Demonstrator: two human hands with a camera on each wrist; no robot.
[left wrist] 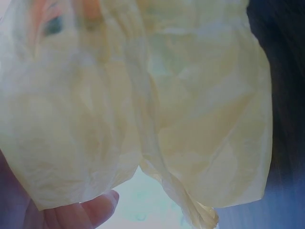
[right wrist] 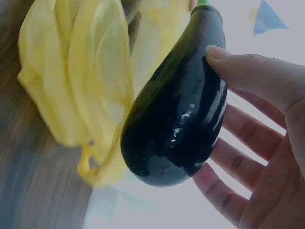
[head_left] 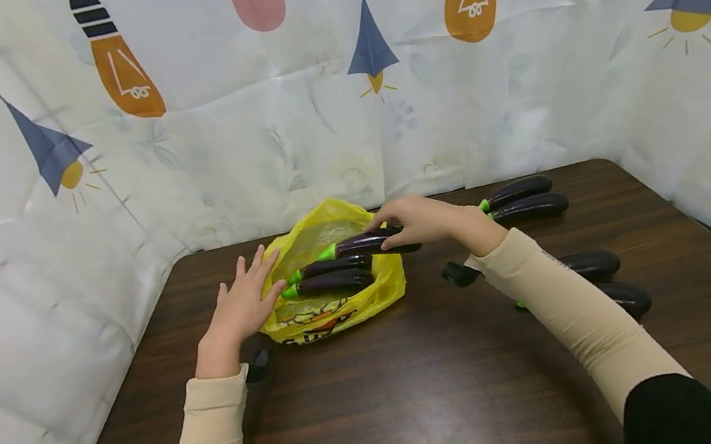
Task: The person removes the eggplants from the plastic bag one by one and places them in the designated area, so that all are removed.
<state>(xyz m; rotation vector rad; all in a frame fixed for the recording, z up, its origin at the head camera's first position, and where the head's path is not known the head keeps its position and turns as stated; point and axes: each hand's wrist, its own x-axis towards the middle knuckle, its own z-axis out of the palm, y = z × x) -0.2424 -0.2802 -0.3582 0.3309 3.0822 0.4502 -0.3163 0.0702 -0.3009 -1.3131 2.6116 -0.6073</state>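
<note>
Between thumb and fingers, my right hand (head_left: 430,220) grips a dark purple eggplant (head_left: 362,244) over the mouth of a yellow plastic bag (head_left: 393,281). Its green stem end points left; in the right wrist view the thumb lies along one side of the glossy eggplant (right wrist: 178,109). Two more eggplants (head_left: 337,282) lie side by side inside the bag. At the bag's left edge is my left hand (head_left: 238,308), fingers spread and fairly straight. Bag plastic (left wrist: 205,119) fills most of the left wrist view and covers part of that hand's fingers (left wrist: 97,210).
Two eggplants (head_left: 531,209) lie at the table's back right. Nearer, two more eggplants (head_left: 621,297) are partly hidden by my right forearm. The brown wooden table (head_left: 383,415) backs onto a white curtain (head_left: 219,173) printed with lamps.
</note>
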